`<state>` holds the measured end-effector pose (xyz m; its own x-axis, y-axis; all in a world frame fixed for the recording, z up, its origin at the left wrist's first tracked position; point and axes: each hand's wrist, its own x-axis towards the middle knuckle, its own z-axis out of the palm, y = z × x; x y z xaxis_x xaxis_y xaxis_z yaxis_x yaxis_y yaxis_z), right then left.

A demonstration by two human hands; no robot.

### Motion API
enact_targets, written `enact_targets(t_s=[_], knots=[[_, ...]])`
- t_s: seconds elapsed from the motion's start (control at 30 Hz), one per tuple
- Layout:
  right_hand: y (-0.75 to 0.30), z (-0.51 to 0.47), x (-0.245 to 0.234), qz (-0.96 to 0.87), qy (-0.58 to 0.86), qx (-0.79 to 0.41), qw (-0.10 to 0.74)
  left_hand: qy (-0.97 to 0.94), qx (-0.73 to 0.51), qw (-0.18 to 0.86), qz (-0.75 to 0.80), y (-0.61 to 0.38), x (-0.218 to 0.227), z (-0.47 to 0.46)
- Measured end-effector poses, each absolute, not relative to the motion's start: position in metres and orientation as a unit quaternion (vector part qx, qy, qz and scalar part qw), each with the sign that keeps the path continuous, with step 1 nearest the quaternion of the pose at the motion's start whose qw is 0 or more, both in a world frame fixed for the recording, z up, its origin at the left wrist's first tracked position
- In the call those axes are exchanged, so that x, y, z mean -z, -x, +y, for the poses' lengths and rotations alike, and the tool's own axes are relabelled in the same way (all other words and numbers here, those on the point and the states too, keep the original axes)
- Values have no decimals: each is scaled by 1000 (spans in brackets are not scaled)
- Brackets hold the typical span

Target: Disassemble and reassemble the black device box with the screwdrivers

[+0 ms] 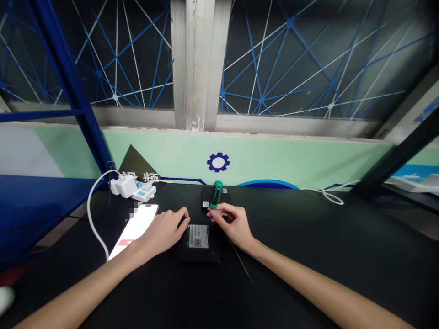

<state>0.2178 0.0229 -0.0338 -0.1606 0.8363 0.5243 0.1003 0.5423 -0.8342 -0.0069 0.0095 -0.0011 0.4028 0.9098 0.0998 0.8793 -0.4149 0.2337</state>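
On a black table (308,237), a flat black box with a white label (202,253) lies directly in front of the person. The left hand (166,228) rests on its left edge, fingers loosely together and gripping nothing. The right hand (235,226) is beside the far right corner, fingertips pinched on the base of a green-handled screwdriver (216,194). The screwdriver stands upright, tip down, just beyond the box near a smaller black box (206,195), and a lit phone (137,228) lies to the left.

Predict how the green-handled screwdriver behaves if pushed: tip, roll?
Likely tips: the screwdriver stands upright, steadied only by right hand fingertips. Its round handle would probably roll on the flat table. Looks rigid, light.
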Motion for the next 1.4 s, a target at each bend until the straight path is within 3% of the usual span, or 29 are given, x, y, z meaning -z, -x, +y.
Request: enact_targets(t_s=[1.4], knots=[[-216,24,34,-680,363,-317,552,-833,-105,78,538,7,0,9]])
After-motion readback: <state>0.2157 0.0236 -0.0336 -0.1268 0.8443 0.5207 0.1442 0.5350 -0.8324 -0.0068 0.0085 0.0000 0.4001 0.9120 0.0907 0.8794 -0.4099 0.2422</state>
